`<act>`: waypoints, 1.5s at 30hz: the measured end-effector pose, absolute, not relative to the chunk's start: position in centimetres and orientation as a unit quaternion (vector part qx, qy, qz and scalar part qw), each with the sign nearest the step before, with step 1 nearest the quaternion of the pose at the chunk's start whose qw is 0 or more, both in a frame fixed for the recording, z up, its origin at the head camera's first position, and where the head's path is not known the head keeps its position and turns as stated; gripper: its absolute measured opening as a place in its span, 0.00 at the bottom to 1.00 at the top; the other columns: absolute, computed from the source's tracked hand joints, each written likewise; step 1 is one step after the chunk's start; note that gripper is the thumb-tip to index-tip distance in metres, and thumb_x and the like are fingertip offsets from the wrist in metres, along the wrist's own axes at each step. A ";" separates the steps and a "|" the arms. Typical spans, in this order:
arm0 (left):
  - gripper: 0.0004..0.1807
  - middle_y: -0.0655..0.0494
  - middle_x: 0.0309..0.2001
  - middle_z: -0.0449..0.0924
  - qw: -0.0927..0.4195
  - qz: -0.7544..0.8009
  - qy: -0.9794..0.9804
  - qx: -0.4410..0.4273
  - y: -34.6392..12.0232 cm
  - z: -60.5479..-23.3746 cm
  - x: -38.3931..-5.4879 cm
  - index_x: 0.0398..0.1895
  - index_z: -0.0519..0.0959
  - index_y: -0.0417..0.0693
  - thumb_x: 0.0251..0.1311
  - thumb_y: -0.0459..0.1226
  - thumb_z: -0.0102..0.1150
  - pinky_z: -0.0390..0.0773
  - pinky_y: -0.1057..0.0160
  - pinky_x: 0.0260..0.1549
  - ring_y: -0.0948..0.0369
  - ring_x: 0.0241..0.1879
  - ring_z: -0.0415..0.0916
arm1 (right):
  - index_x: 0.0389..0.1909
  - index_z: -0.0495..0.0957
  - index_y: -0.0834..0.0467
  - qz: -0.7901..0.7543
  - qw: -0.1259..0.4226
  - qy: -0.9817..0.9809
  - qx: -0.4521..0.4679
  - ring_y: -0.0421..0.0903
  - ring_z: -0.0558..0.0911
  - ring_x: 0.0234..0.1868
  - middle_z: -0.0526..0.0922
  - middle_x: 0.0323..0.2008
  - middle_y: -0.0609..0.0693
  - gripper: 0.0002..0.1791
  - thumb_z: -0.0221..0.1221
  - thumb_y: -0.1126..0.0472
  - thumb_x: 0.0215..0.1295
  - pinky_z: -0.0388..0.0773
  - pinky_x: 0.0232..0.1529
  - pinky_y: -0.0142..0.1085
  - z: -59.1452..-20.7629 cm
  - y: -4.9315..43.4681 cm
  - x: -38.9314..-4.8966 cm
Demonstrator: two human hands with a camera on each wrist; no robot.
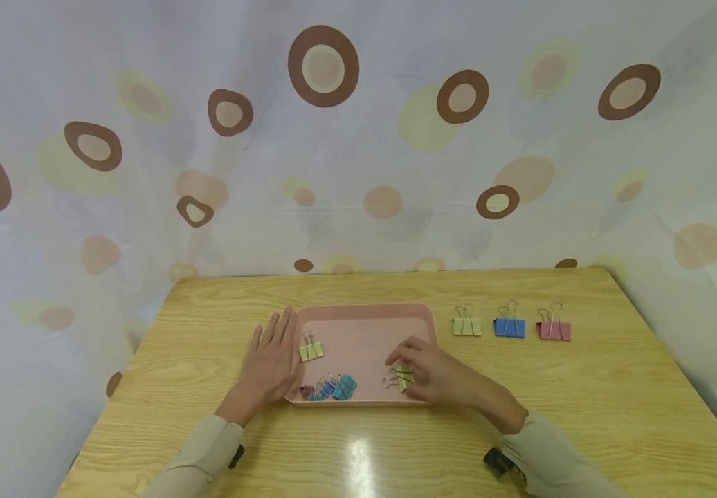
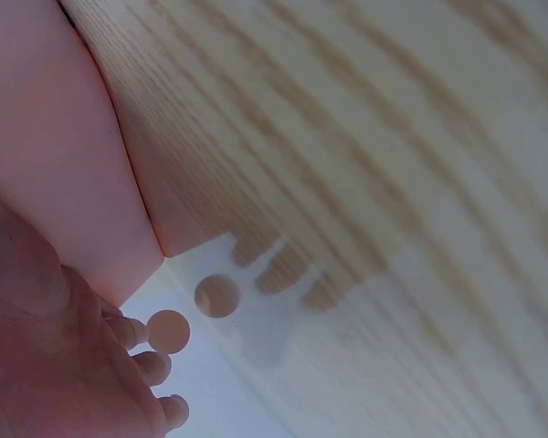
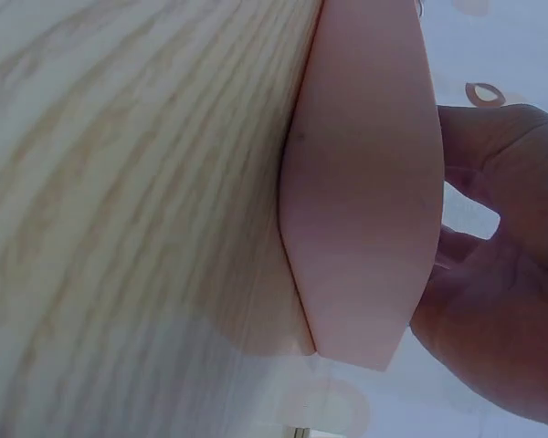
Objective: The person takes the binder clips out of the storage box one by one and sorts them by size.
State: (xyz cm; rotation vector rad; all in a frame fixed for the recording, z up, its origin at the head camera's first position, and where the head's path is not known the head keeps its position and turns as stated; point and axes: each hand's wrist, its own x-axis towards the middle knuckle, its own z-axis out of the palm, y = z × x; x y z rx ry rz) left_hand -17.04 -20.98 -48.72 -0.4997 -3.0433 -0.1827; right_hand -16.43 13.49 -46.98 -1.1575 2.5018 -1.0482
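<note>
A shallow pink tray (image 1: 365, 312) lies on the table between both hands. My left hand (image 1: 271, 363) rests against its left side, fingers straight and pointing away from me; the left wrist view shows the palm beside the tray's outer wall (image 2: 64, 137). Over the right rim reaches my right hand (image 1: 436, 370), thumb and fingers bent and apart around a yellow-green binder clip (image 1: 404, 378) on the tray floor. In the right wrist view the tray wall (image 3: 365, 182) hides that clip. A pale green binder clip (image 1: 311, 351) sits near the tray's left wall.
Small binder clips, including a teal one (image 1: 344, 387) and a blue one (image 1: 327, 389), cluster in the tray's near left corner. Right of the tray stand a pale green clip (image 1: 467, 326), a blue clip (image 1: 510, 328) and a pinkish-red clip (image 1: 554, 330) in a row. A patterned curtain (image 1: 358, 138) hangs behind.
</note>
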 end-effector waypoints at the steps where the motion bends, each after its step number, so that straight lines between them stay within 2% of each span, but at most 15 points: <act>1: 0.34 0.40 0.81 0.47 0.026 -0.060 -0.985 -0.161 -21.0 -48.7 -17.0 0.81 0.48 0.33 0.79 0.40 0.35 0.49 0.37 0.74 0.42 0.79 0.46 | 0.56 0.79 0.62 -0.349 0.104 0.845 -0.391 0.47 0.79 0.41 0.75 0.54 0.54 0.24 0.69 0.74 0.57 0.81 0.47 0.38 -46.9 13.5 -16.4; 5: 0.33 0.40 0.81 0.48 0.026 -0.060 -0.985 -0.163 -20.9 -48.6 -17.0 0.81 0.48 0.33 0.79 0.40 0.35 0.49 0.37 0.74 0.42 0.79 0.46 | 0.54 0.80 0.60 -0.340 0.129 0.848 -0.386 0.38 0.72 0.28 0.74 0.54 0.51 0.21 0.68 0.75 0.60 0.76 0.35 0.30 -46.6 13.4 -16.2; 11: 0.33 0.41 0.81 0.47 0.022 -0.062 -0.984 -0.163 -20.8 -48.6 -17.1 0.81 0.48 0.34 0.79 0.40 0.35 0.49 0.37 0.74 0.42 0.79 0.47 | 0.52 0.81 0.59 -0.320 0.121 0.860 -0.378 0.36 0.71 0.27 0.76 0.51 0.50 0.19 0.70 0.73 0.60 0.75 0.33 0.29 -46.6 13.1 -16.1; 14: 0.33 0.41 0.81 0.48 0.026 -0.065 -0.984 -0.164 -20.8 -48.6 -17.0 0.81 0.48 0.34 0.79 0.40 0.35 0.49 0.36 0.74 0.42 0.79 0.47 | 0.51 0.81 0.59 -0.321 0.106 0.862 -0.377 0.38 0.73 0.30 0.77 0.49 0.50 0.19 0.70 0.72 0.59 0.76 0.35 0.31 -46.8 13.2 -16.1; 20: 0.33 0.41 0.81 0.48 0.026 -0.074 -0.983 -0.164 -20.8 -49.0 -17.0 0.81 0.49 0.34 0.78 0.40 0.32 0.48 0.36 0.74 0.41 0.79 0.47 | 0.47 0.82 0.59 -0.317 0.040 0.867 -0.382 0.44 0.77 0.43 0.80 0.46 0.48 0.17 0.71 0.70 0.55 0.79 0.46 0.38 -47.4 13.2 -16.0; 29: 0.33 0.41 0.82 0.47 0.026 -0.071 -0.984 -0.163 -20.8 -49.1 -17.0 0.82 0.47 0.35 0.79 0.41 0.32 0.47 0.36 0.74 0.42 0.79 0.46 | 0.45 0.83 0.58 -0.346 -0.004 0.870 -0.350 0.43 0.79 0.42 0.79 0.46 0.47 0.15 0.71 0.68 0.57 0.83 0.45 0.41 -47.0 13.9 -15.2; 38: 0.33 0.40 0.81 0.47 0.028 -0.072 -0.984 -0.161 -21.0 -48.9 -17.1 0.81 0.48 0.34 0.79 0.41 0.32 0.48 0.36 0.74 0.42 0.79 0.46 | 0.42 0.83 0.59 -0.378 -0.074 0.852 -0.354 0.44 0.81 0.43 0.80 0.45 0.47 0.16 0.74 0.72 0.53 0.85 0.42 0.40 -46.0 15.6 -14.9; 45: 0.33 0.40 0.81 0.48 0.037 -0.078 -0.983 -0.164 -21.1 -49.2 -17.2 0.81 0.48 0.33 0.79 0.40 0.31 0.49 0.36 0.74 0.41 0.79 0.47 | 0.42 0.83 0.60 -0.438 -0.081 0.845 -0.296 0.46 0.83 0.45 0.80 0.48 0.53 0.20 0.74 0.78 0.48 0.87 0.42 0.44 -45.7 17.4 -14.4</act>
